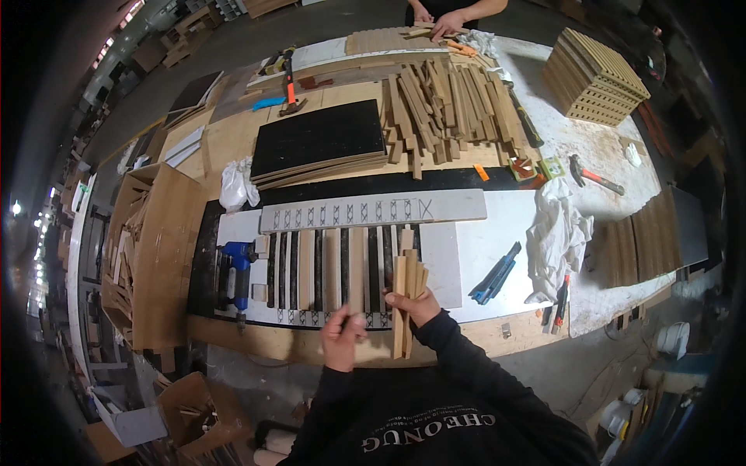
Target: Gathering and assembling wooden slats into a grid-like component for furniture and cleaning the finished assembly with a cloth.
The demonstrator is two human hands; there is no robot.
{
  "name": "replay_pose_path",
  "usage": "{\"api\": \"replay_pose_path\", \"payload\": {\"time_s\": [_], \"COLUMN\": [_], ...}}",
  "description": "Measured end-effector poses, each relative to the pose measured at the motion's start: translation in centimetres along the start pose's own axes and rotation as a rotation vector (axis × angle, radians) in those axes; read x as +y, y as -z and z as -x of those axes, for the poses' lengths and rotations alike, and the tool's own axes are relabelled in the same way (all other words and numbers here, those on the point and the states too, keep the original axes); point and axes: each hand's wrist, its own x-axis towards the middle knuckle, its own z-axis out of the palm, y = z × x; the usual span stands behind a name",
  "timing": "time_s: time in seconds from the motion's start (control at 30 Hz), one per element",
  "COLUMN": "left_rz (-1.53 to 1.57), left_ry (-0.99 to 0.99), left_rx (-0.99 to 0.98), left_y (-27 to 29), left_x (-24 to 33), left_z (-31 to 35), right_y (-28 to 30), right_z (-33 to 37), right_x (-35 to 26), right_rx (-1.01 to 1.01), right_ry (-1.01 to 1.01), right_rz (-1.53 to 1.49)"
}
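My right hand [420,307] is wrapped round a loose bundle of light wooden strips [401,272], held upright at the table's front edge. Just to its left, my left hand [342,339] pinches the near end of a single wooden strip [356,268], which lies among a row of strips. In that row, pale strips alternate with dark slots of a jig [317,272]. Along the row's far side runs a pale board [373,210] with pencilled marks. A blue nail gun [240,272] lies to the left of the jig.
Beyond the board are stacked black panels [318,140] and a heap of wooden strips [454,105]. A blue cutter [496,273], white cloth [559,233] and hammer [597,177] lie to the right. At left stands a cardboard box [167,256]. A co-worker's hands [447,25] handle strips across the table.
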Motion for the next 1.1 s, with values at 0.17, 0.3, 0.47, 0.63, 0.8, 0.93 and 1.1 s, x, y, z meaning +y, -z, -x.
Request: {"api": "replay_pose_path", "payload": {"time_s": [0.17, 0.3, 0.47, 0.63, 0.8, 0.93, 1.1], "left_rz": [-0.14, -0.504, -1.449, -1.574, -1.505, -1.218, -0.476], "left_ry": [-0.163, -0.191, -0.378, -0.418, -0.46, -0.639, -0.338], "left_rx": [0.172, 0.11, 0.097, 0.032, 0.017, -0.076, -0.25], "left_y": [7.0, 9.9, 6.9, 6.7, 5.9, 4.0, -1.4], "left_x": [-2.7, -5.6, 0.2, 0.0, 0.7, 1.5, -0.8], "left_z": [-2.0, -2.3, -1.5, -3.2, -6.7, -4.6, 1.5], "right_y": [1.5, 1.4, 2.2, 1.5, 1.8, 1.5, -0.1], "right_z": [0.0, 0.5, 0.7, 1.2, 1.2, 0.3, -0.1], "right_x": [0.0, -0.4, 0.0, 0.3, 0.7, 1.4, 1.2], "right_rx": [-0.009, -0.028, -0.023, -0.036, -0.024, 0.068, 0.076], "right_ry": [-0.014, -0.071, -0.049, -0.072, -0.125, 0.001, 0.036], "right_rz": [-0.001, -0.022, -0.003, -0.039, -0.262, -0.104, -0.072]}}
